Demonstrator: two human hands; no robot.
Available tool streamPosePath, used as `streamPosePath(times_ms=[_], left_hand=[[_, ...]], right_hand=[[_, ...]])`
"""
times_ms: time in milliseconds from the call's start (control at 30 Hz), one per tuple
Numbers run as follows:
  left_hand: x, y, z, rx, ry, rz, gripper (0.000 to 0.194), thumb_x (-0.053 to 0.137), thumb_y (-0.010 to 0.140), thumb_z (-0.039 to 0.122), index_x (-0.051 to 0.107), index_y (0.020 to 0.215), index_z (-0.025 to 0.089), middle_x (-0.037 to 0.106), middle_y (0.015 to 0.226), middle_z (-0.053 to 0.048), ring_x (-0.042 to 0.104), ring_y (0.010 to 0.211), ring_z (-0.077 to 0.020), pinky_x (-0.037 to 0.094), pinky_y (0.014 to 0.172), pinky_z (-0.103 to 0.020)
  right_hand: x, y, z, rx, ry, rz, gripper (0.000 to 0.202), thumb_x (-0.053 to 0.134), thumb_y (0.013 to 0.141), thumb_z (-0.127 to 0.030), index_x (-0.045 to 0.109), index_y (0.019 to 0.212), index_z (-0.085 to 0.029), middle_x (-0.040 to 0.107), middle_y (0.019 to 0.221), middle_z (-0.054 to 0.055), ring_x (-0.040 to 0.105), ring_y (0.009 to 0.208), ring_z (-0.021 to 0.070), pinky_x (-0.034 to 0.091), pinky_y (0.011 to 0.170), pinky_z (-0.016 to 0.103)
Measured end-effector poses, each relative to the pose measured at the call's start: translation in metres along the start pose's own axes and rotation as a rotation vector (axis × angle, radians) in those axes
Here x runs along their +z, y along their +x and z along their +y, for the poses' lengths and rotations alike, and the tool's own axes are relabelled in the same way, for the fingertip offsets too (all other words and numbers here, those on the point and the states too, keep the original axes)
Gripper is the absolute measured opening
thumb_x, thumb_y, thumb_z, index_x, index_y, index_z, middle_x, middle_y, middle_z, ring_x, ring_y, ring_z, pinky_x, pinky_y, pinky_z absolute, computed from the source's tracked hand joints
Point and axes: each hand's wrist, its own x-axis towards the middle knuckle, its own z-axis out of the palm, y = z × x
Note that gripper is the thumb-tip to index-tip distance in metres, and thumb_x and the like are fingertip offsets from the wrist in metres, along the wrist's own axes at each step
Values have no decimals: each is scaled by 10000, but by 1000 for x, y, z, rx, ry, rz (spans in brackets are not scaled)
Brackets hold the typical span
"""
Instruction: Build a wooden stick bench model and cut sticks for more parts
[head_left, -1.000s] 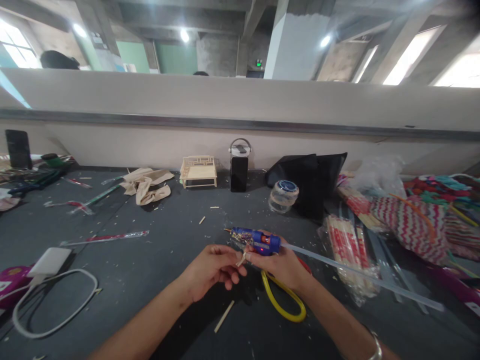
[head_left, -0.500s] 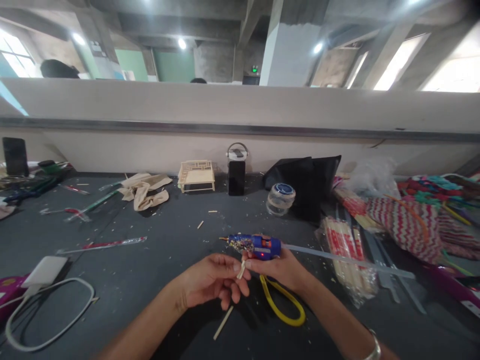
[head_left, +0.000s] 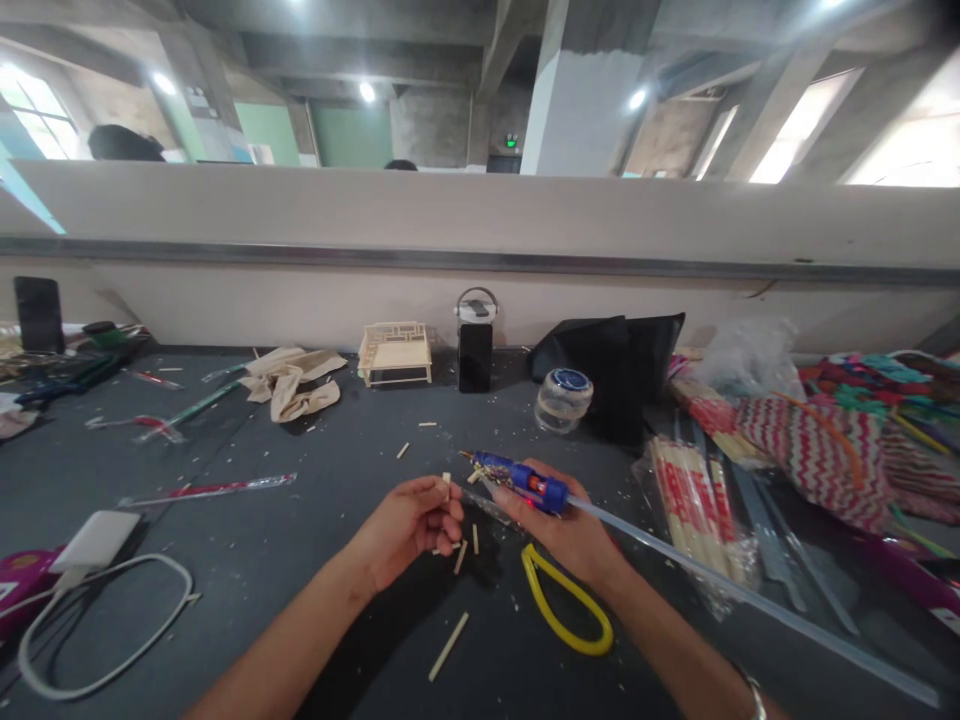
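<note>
My left hand (head_left: 415,527) is closed in a pinch on a short wooden stick piece (head_left: 446,482), held upright at the fingertips. My right hand (head_left: 559,515) grips a blue hot glue gun (head_left: 517,478), its nozzle aimed left toward the piece but apart from it. Another pale wooden bit (head_left: 474,477) shows by my right thumb; whether it is held I cannot tell. A long translucent glue stick (head_left: 675,555) runs out of the gun's back end. Beneath my hands lie loose stick pieces (head_left: 460,557) and a longer wooden stick (head_left: 448,647). A yellow loop (head_left: 606,630) lies below my right hand.
A miniature wooden bench (head_left: 395,355) stands at the back, beside a phone (head_left: 475,358). Right of these are a lidded clear jar (head_left: 562,402), a black bag (head_left: 615,370) and packed wooden sticks (head_left: 694,500). Cloth (head_left: 300,385) and a white cable (head_left: 184,580) lie left.
My hands have moved apart, left hand going left with a wooden piece. The glue gun has tilted, its rear end lower and the glue stick swinging down. More short pieces now show on the table.
</note>
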Motion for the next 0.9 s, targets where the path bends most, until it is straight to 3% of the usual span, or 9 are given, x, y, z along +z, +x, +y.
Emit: streamPosePath(times_ms=[100, 267, 433, 533, 633, 900], left_hand=[[-5, 0, 8, 13, -27, 99, 91, 560, 834, 181, 602, 841, 101, 641, 720, -70, 620, 591, -123, 500, 519, -210], [-4, 0, 8, 0, -57, 82, 131, 537, 833, 163, 624, 875, 74, 678, 747, -109, 643, 636, -148, 535, 638, -264], [-3, 1, 7, -19, -75, 82, 167, 517, 834, 174, 639, 873, 67, 682, 750, -118, 650, 652, -159, 541, 655, -274], [-3, 3, 7, -38, -87, 80, 191, 518, 838, 197, 649, 867, 62, 684, 762, -126, 653, 665, -164, 543, 674, -279], [-4, 4, 6, -52, -110, 64, 200, 510, 837, 195, 655, 860, 60, 688, 783, -135, 654, 682, -167, 542, 694, -281], [-1, 2, 6, -73, -125, 63, 211, 501, 825, 183, 658, 865, 49, 689, 778, -145, 655, 686, -180, 538, 707, -295]], right_hand=[[-2, -2, 1, 20, -13, 4, 314, 721, 654, -474, 624, 817, -223, 642, 755, 16, 608, 738, 203, 518, 694, 328], [-1, -7, 2, 57, -67, 22, 424, 759, 594, -504, 638, 891, -226, 655, 891, 54, 620, 831, 235, 521, 716, 330], [-1, -5, -1, -32, -104, -60, 264, 699, 689, -488, 626, 743, -239, 607, 692, 4, 588, 686, 187, 481, 599, 278], [-2, -3, -5, -93, -147, -109, 271, 680, 716, -470, 579, 642, -230, 540, 601, -24, 526, 598, 151, 436, 542, 252], [0, -2, -8, -104, -152, -138, 301, 675, 716, -469, 543, 606, -222, 512, 581, -35, 492, 572, 136, 429, 539, 248], [4, -5, 2, -54, -121, -68, 283, 665, 725, -492, 568, 649, -236, 567, 625, -6, 545, 629, 174, 457, 571, 287]])
